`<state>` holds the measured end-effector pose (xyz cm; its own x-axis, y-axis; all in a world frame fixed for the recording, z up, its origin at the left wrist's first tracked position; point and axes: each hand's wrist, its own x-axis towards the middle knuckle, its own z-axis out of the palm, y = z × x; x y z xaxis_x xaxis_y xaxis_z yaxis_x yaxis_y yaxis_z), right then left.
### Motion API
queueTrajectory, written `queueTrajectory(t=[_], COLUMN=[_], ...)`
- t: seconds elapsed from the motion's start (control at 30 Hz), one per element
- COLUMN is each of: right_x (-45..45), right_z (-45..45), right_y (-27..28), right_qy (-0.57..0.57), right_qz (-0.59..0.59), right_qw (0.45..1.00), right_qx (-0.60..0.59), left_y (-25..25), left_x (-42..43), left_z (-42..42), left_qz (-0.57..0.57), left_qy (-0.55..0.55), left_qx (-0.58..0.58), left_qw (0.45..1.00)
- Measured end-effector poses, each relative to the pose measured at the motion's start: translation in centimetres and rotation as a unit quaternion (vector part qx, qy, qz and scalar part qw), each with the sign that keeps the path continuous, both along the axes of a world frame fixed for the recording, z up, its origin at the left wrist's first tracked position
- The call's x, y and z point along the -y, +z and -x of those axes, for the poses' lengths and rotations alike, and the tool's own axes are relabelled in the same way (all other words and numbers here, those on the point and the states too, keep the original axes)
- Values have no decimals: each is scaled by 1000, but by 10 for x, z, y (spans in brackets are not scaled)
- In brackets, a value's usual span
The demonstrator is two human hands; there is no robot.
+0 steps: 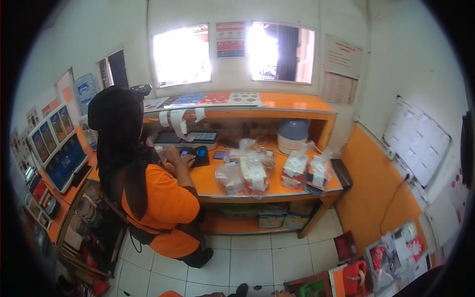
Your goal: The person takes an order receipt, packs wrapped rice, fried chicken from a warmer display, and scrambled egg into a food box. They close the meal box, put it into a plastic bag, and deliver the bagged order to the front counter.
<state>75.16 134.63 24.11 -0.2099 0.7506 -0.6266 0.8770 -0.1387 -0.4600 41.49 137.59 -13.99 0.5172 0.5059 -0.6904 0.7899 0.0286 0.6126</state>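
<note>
At the very bottom edge, my left hand (215, 295) shows only as a sliver, cut off by the frame. My right hand (282, 294) is likewise barely visible, beside a wooden box (309, 283) with a green thing (312, 289) in it. The fingers of both hands are mostly out of view, so neither their pose nor anything in them can be made out. Between the hands a dark shoe (241, 290) rests on the white tiles.
A co-worker in an orange shirt (170, 195) stands at the orange counter (208, 177), hands by a dark device (200, 156). Several plastic-bagged packages (254, 173) and a blue-lidded tub (293, 136) stand there. A grey crate (368, 257) is lower right.
</note>
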Motion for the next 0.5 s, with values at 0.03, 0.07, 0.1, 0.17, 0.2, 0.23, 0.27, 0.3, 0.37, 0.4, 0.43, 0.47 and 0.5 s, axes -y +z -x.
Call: queueTrajectory(t=[0.03,0.07,0.1,0.17,0.2,0.23,0.27,0.3,0.37,0.4,0.43,0.47,0.5], right_x=[19,35,56,105,135,173,216,250,290,306,321,336,349], right_z=[-2,-3,-7,-15,-12,-12,-10,-10,-16,-15,-10,-3,5], right_y=[1,4,-4,-16,9,-1,-20,-31,-29,-28,-27,-25,-21], right_qy=[-16,-28,-55,-117,-134,-150,-167,-179,-171,-157,-143,-128,-114], right_qz=[-8,-19,-24,-43,-42,-41,-44,-48,-17,19,57,98,137], right_qw=[1000,999,998,992,990,988,985,981,984,987,988,987,984], right_qx=[3,8,-3,-34,-20,-16,18,52,46,33,17,0,-13], left_y=[1,-2,-5,-9,-8,-7,-1,7,33,52,74,141,198], left_x=[8,16,25,43,51,59,66,72,82,72,50,48,37], left_z=[-1,-1,-1,-8,-15,-23,-32,-42,-80,-102,-117,-132,-141], left_qz=[-1,-1,-2,-2,-12,-28,-70,-112,-271,-243,-7,61,140], left_qy=[-20,-44,-73,-147,-178,-190,-125,-61,219,324,435,475,400], left_qx=[-4,-9,-15,-28,-30,-24,-3,22,201,239,333,429,528], left_qw=[1000,999,997,989,984,981,990,992,915,882,837,766,736])
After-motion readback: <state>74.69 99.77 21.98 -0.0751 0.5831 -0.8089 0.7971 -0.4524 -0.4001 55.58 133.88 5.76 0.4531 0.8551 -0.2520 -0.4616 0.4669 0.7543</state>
